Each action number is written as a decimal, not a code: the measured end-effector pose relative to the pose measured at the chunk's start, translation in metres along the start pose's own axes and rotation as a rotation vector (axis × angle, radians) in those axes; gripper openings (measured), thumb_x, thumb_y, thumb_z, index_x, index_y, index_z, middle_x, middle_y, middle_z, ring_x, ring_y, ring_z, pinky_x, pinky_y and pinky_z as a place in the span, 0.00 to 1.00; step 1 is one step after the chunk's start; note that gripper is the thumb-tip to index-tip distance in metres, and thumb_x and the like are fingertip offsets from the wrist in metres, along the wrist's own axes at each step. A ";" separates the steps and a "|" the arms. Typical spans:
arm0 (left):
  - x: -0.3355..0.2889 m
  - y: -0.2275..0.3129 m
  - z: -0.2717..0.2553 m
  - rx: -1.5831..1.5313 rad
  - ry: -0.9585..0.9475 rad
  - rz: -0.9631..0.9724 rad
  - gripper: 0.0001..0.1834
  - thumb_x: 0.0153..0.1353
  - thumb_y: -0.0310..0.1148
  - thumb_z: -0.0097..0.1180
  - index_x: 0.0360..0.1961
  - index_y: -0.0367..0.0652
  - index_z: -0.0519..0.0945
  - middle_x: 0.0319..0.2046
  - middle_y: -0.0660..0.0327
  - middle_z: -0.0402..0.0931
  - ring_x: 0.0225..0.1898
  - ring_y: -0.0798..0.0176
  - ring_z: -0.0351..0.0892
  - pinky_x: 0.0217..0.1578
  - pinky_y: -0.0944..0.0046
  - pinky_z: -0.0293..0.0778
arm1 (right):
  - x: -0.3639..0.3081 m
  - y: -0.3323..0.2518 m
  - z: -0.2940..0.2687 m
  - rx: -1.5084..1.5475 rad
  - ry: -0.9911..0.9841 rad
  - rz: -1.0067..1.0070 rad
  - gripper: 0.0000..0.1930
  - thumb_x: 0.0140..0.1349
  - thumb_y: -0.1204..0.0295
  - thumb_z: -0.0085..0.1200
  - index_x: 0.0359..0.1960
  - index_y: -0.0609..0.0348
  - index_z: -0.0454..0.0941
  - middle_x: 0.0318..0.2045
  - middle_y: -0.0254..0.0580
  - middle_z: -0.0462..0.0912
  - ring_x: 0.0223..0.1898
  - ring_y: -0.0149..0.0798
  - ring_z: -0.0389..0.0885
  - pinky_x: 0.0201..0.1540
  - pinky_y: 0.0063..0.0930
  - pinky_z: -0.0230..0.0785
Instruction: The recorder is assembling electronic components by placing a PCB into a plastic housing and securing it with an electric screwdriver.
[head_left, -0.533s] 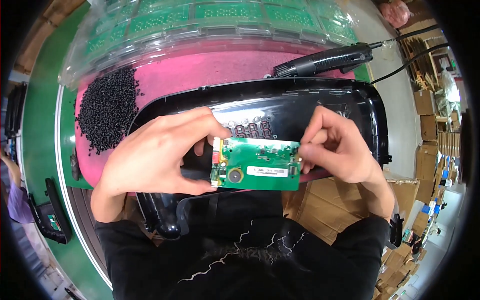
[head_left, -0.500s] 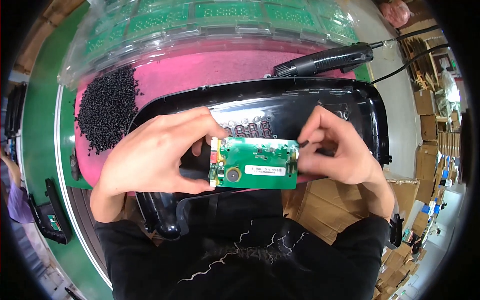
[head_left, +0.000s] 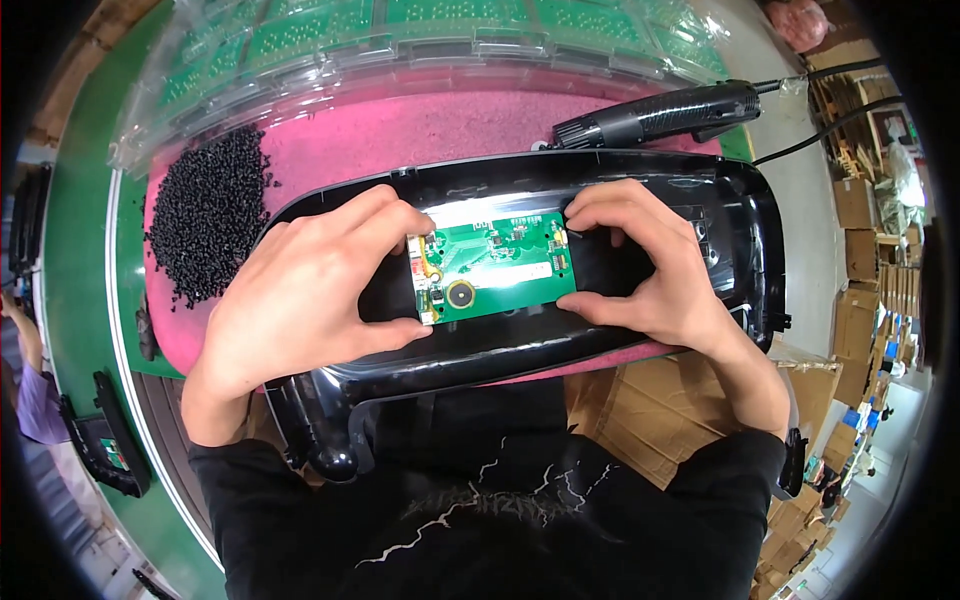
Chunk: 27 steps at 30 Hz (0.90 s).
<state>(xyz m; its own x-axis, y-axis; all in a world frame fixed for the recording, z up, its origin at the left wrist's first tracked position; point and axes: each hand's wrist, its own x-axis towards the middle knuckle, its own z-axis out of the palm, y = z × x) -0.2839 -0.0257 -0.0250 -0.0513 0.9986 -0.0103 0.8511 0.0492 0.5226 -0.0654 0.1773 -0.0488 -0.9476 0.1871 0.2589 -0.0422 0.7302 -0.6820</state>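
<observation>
A green circuit board (head_left: 500,262) with a round buzzer, a white label and connectors on its left edge lies level over the glossy black plastic housing (head_left: 480,355). My left hand (head_left: 310,285) grips its left edge between thumb and fingers. On the opposite edge, my right hand (head_left: 655,260) pinches the corners with thumb below and fingers above. The board covers the middle of the housing, so I cannot tell whether it touches the surface underneath.
Many small black screws (head_left: 207,215) are heaped on the pink mat (head_left: 370,130) at left. A black electric screwdriver (head_left: 660,115) lies behind the housing, its cable running right. Clear plastic trays (head_left: 420,60) hold more green boards at the back. Cardboard (head_left: 660,420) sits below the mat.
The board has moved away from me and slightly left, down toward the housing, covering the digit display there. My right hand has gone from beside the board to gripping its right edge.
</observation>
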 end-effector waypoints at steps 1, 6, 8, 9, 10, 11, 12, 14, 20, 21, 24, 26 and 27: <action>0.000 0.000 0.001 0.028 -0.004 -0.010 0.34 0.34 0.34 0.73 0.47 0.38 0.75 0.33 0.59 0.71 0.31 0.59 0.76 0.30 0.62 0.72 | 0.000 0.000 0.000 0.002 -0.002 0.004 0.28 0.39 0.75 0.74 0.45 0.59 0.76 0.45 0.41 0.78 0.43 0.39 0.77 0.40 0.28 0.72; 0.000 -0.003 0.004 0.054 -0.002 -0.034 0.34 0.33 0.33 0.73 0.46 0.38 0.75 0.34 0.57 0.72 0.34 0.54 0.77 0.32 0.59 0.73 | 0.002 0.003 0.006 -0.034 0.012 -0.021 0.28 0.38 0.75 0.74 0.44 0.60 0.76 0.45 0.43 0.77 0.45 0.45 0.77 0.47 0.32 0.72; -0.001 -0.001 0.004 0.060 0.007 -0.030 0.33 0.33 0.32 0.73 0.46 0.38 0.75 0.34 0.57 0.72 0.35 0.54 0.78 0.33 0.59 0.73 | 0.000 0.001 0.006 -0.036 0.009 -0.015 0.28 0.38 0.75 0.73 0.44 0.60 0.76 0.45 0.43 0.77 0.45 0.45 0.77 0.47 0.33 0.72; -0.001 0.000 0.004 0.058 0.004 -0.030 0.33 0.33 0.32 0.73 0.46 0.38 0.75 0.34 0.57 0.72 0.35 0.54 0.78 0.33 0.59 0.73 | 0.000 0.000 0.005 -0.040 0.008 -0.012 0.28 0.38 0.75 0.73 0.44 0.60 0.76 0.45 0.43 0.77 0.45 0.46 0.77 0.48 0.33 0.72; -0.001 0.000 0.004 0.061 0.008 -0.026 0.33 0.34 0.32 0.73 0.46 0.38 0.75 0.35 0.57 0.72 0.35 0.54 0.78 0.34 0.59 0.73 | 0.000 0.000 0.005 -0.039 0.008 -0.012 0.28 0.38 0.75 0.73 0.44 0.60 0.76 0.45 0.43 0.77 0.45 0.46 0.77 0.48 0.33 0.72; -0.001 0.001 0.004 0.064 0.013 -0.021 0.33 0.34 0.32 0.73 0.46 0.38 0.75 0.35 0.57 0.72 0.36 0.54 0.78 0.34 0.58 0.74 | -0.001 -0.001 0.006 -0.046 0.010 -0.008 0.28 0.38 0.75 0.73 0.44 0.60 0.75 0.45 0.43 0.77 0.45 0.46 0.77 0.48 0.33 0.72; -0.001 0.001 0.004 0.064 0.012 -0.020 0.33 0.34 0.32 0.73 0.46 0.38 0.75 0.35 0.57 0.72 0.36 0.54 0.78 0.34 0.58 0.74 | -0.001 -0.001 0.006 -0.053 0.012 -0.005 0.28 0.38 0.75 0.73 0.44 0.60 0.75 0.44 0.43 0.77 0.45 0.46 0.76 0.48 0.34 0.72; -0.001 -0.002 0.005 0.067 0.008 -0.025 0.33 0.34 0.32 0.73 0.46 0.38 0.75 0.35 0.57 0.72 0.36 0.54 0.78 0.34 0.59 0.74 | 0.000 0.000 0.009 -0.060 0.018 -0.005 0.28 0.38 0.75 0.73 0.44 0.60 0.75 0.44 0.43 0.77 0.44 0.46 0.76 0.48 0.34 0.72; -0.003 -0.006 0.005 0.062 -0.005 -0.036 0.33 0.35 0.32 0.73 0.47 0.38 0.76 0.36 0.58 0.72 0.36 0.54 0.78 0.34 0.59 0.74 | 0.003 -0.001 0.012 -0.068 0.013 -0.001 0.28 0.38 0.75 0.73 0.44 0.60 0.75 0.44 0.43 0.77 0.44 0.47 0.76 0.48 0.34 0.72; -0.004 -0.007 0.005 0.067 -0.003 -0.042 0.33 0.35 0.32 0.73 0.47 0.38 0.76 0.36 0.58 0.72 0.36 0.54 0.78 0.34 0.59 0.74 | 0.003 -0.001 0.014 -0.074 0.016 -0.001 0.28 0.38 0.75 0.73 0.44 0.60 0.75 0.44 0.44 0.77 0.44 0.47 0.76 0.48 0.35 0.72; -0.005 -0.006 0.006 0.061 0.017 -0.035 0.34 0.34 0.33 0.74 0.48 0.39 0.76 0.36 0.58 0.72 0.36 0.54 0.78 0.34 0.59 0.75 | 0.002 -0.003 0.011 -0.086 0.004 0.016 0.28 0.37 0.75 0.73 0.43 0.60 0.75 0.44 0.44 0.77 0.45 0.47 0.76 0.48 0.35 0.72; -0.004 -0.008 0.007 0.070 0.028 0.009 0.35 0.34 0.33 0.74 0.48 0.39 0.76 0.36 0.58 0.72 0.35 0.54 0.78 0.34 0.58 0.75 | 0.002 -0.002 0.013 -0.091 0.007 0.000 0.27 0.37 0.76 0.73 0.43 0.60 0.75 0.44 0.44 0.77 0.45 0.47 0.76 0.48 0.35 0.72; -0.003 -0.010 0.008 0.076 0.050 0.028 0.35 0.34 0.33 0.74 0.48 0.39 0.76 0.36 0.58 0.72 0.35 0.52 0.78 0.33 0.58 0.74 | 0.002 -0.002 0.014 -0.103 0.012 0.006 0.27 0.37 0.76 0.73 0.43 0.60 0.75 0.44 0.44 0.77 0.45 0.47 0.77 0.48 0.34 0.72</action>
<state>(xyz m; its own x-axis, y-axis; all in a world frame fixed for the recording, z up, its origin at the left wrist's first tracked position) -0.2878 -0.0295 -0.0365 -0.0516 0.9976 0.0465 0.8898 0.0248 0.4556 -0.0718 0.1673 -0.0568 -0.9439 0.1987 0.2636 -0.0033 0.7928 -0.6095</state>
